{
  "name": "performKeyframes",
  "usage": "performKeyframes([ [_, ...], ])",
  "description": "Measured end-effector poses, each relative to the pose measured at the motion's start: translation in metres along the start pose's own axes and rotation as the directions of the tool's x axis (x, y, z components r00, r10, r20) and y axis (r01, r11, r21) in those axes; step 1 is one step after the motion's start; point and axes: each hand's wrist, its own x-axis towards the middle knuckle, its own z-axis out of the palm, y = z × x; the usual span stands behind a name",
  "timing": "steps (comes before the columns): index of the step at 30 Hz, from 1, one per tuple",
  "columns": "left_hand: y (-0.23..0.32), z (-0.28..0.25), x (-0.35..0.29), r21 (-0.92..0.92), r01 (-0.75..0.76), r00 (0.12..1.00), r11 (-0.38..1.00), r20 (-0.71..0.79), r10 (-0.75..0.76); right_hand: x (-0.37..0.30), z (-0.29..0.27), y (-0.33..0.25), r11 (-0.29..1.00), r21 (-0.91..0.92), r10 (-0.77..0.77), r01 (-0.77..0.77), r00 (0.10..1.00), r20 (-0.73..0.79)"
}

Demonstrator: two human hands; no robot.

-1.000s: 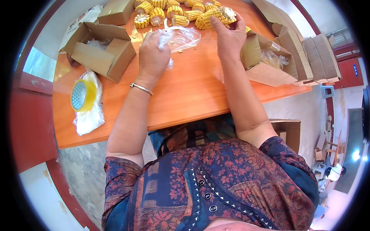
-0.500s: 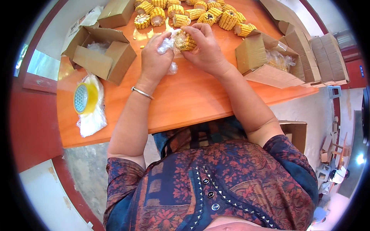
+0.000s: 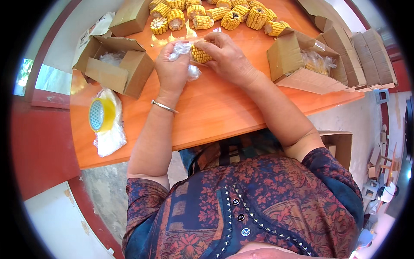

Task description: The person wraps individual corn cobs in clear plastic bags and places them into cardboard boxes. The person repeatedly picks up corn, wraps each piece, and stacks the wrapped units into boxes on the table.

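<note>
A short piece of corn cob [image 3: 200, 55] with yellow kernels is between my two hands, over the orange table [image 3: 215, 103]. My right hand [image 3: 233, 60] grips it from the right, with fingers and thumb bent around it. In my left hand [image 3: 169, 72], closed, is a crumpled clear plastic bag [image 3: 180, 49]. The bag touches the cob's left side, and a loose bunch of it hangs below my fingers. Whether the cob is inside the bag I cannot tell. Several cut cob pieces [image 3: 202, 22] lie beyond my hands at the far side of the table.
An open cardboard box [image 3: 105, 71] with clear plastic in it stands at the left. Another box [image 3: 297, 77] at the right holds bagged corn. A yellow tape roll [image 3: 101, 115] rests on white plastic [image 3: 110, 142] by the left edge. More cartons [image 3: 371, 58] stand far right.
My right hand has turned over the cob and brought it slightly left and lower, closer against the bag. My left hand keeps hold of the bag. The whole view has shifted a little.
</note>
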Motion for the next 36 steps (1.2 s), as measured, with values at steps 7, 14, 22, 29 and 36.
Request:
performKeyframes([
  [7, 0.011, -0.002, 0.001, 0.138, -0.079, 0.995, 0.987, 0.068, 0.07, -0.001, -0.016, -0.003, 0.95, 0.084, 0.309, -0.302, 0.947, -0.089],
  [14, 0.012, -0.006, 0.002, 0.162, 0.002, 0.996, 0.987, 0.083, -0.016, -0.001, -0.014, 0.01, 0.749, 0.32, 0.598, -0.58, 0.8, 0.051],
  [22, 0.01, -0.005, 0.004, 0.133, -0.014, 0.994, 0.991, 0.108, -0.001, 0.011, 0.004, 0.024, 0.497, 0.553, 0.718, -0.668, 0.675, 0.171],
  [29, 0.017, -0.004, 0.002, 0.152, -0.009, 0.996, 0.988, 0.092, -0.005, 0.01, 0.018, 0.026, 0.608, 0.6, 0.631, -0.52, 0.775, 0.032],
  [36, 0.019, -0.01, 0.005, 0.009, -0.021, 0.999, 1.0, 0.05, 0.02, 0.01, 0.009, 0.023, 0.596, 0.708, 0.638, -0.379, 0.758, -0.132],
])
